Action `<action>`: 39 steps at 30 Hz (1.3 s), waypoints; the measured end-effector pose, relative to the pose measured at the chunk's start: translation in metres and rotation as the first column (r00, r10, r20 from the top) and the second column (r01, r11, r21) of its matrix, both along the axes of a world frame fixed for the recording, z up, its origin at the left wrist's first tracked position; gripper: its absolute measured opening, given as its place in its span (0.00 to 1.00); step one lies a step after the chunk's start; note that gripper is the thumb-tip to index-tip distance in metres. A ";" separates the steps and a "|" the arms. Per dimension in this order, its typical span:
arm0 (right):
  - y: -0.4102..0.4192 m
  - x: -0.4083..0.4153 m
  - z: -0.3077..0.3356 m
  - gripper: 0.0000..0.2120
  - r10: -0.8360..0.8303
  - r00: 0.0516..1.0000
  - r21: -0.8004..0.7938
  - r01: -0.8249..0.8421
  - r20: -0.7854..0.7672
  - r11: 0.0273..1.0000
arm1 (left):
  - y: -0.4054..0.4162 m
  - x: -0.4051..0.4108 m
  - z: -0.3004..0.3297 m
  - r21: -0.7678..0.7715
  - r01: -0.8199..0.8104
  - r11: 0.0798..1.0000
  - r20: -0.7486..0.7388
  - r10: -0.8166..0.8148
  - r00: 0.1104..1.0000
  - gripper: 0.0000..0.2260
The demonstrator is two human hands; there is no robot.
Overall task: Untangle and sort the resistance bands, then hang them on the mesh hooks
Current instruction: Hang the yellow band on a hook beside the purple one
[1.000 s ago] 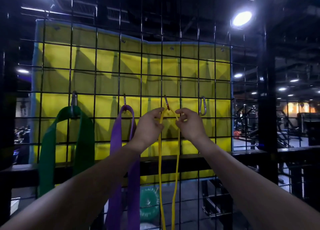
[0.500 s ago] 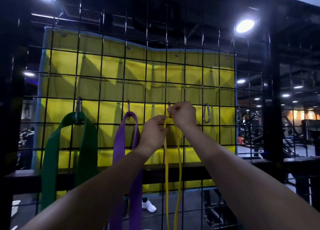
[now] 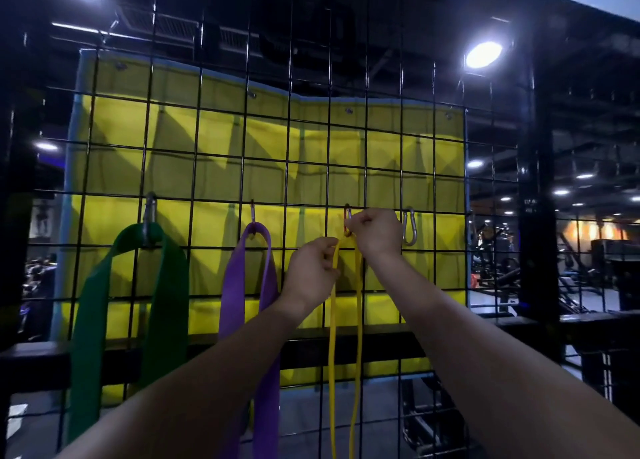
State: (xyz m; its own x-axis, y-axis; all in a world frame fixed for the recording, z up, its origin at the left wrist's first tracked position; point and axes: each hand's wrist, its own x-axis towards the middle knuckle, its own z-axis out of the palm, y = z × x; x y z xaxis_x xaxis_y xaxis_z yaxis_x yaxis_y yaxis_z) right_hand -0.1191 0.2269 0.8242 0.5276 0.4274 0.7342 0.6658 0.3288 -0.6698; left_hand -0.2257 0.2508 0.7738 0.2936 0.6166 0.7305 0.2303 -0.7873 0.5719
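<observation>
Head-camera view of a black wire mesh (image 3: 214,167) backed by a yellow tarp (image 3: 194,129): the left hand (image 3: 313,273) pinches one strand of a thin yellow band (image 3: 332,354) just below a red carabiner (image 3: 347,220), while the right hand (image 3: 377,231), fingers curled, grips the band's top at that clip. A green band (image 3: 90,320) and purple band (image 3: 266,285) hang from carabiners to the left; a silver carabiner (image 3: 409,226) hangs bare at right.
</observation>
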 end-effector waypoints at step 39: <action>-0.097 -0.002 -0.303 0.03 0.003 0.982 -0.618 0.117 0.190 0.777 | -0.059 -0.034 -0.241 -0.122 0.039 0.992 -0.178 -0.060 0.982 0.19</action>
